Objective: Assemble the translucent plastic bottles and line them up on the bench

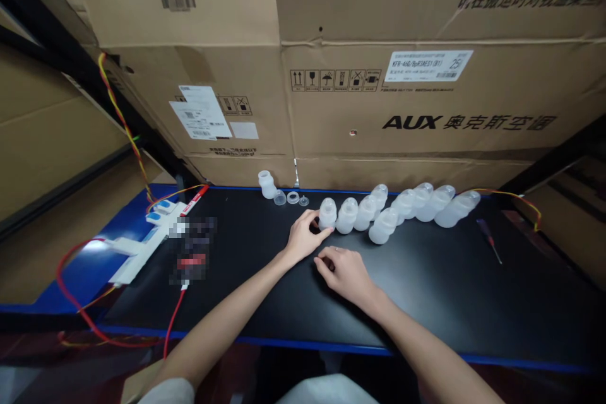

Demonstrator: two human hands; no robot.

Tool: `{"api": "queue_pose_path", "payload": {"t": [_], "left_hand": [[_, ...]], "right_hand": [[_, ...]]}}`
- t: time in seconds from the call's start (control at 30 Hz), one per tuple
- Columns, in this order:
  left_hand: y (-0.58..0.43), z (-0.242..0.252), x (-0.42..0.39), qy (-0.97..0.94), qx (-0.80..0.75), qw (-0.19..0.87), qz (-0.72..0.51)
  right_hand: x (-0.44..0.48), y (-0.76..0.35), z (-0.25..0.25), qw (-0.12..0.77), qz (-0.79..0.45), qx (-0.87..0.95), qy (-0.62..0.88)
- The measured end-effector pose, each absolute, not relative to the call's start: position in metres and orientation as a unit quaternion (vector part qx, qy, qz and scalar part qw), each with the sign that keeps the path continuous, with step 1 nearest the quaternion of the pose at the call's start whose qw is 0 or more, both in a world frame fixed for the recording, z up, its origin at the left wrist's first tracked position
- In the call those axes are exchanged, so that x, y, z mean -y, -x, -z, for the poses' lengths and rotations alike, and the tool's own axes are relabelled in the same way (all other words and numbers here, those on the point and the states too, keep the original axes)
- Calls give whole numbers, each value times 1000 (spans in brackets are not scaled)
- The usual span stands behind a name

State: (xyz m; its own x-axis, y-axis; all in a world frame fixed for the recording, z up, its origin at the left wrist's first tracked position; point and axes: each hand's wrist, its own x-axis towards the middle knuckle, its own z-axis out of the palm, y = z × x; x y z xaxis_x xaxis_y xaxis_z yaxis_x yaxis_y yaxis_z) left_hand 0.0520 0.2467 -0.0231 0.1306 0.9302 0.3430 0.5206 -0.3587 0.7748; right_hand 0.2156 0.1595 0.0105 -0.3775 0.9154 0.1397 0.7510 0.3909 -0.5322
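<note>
"AUX" printed on cardboard box (440, 101).

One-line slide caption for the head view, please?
Left hand touches the end bottle of a row; right hand rests on black mat.

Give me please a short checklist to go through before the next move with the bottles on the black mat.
1. Left hand reaches the end bottle of the row: ok, fingertips touch it.
2. Firm grip on that bottle: cannot tell.
3. Right hand free: cannot tell; its fingers curl on the mat and could hide something small.
4. Row of bottles tidy: not ok; several lean or lie against each other, and one sits in front of the line.
5. Small parts within reach: ok; they lie beside the lone bottle, apart from both hands.
6. Screwdriver out of the way: ok, off to the right.
</note>
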Motion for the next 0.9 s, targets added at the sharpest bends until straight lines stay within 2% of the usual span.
{"api": "queue_pose_path", "payload": {"t": [0.2,0.4,0.53,0.7,0.9], "left_hand": [[-66,22,-266,-683,-534,273,-416],[-82,27,-284,-700,-502,276,-427],[-80,25,-290,-723,-452,275,-444],[-32,16,-289,-731,-492,90,-465],[51,15,-309,-580,-616,-97,-525]], "right_hand": [[-173,-225,-7,239,-205,788,529],[-192,-234,7,341,-269,741,513],[-198,-237,12,379,-313,725,482],[-196,-237,15,374,-326,733,465],[-204,-215,26,334,-213,798,454]]}}
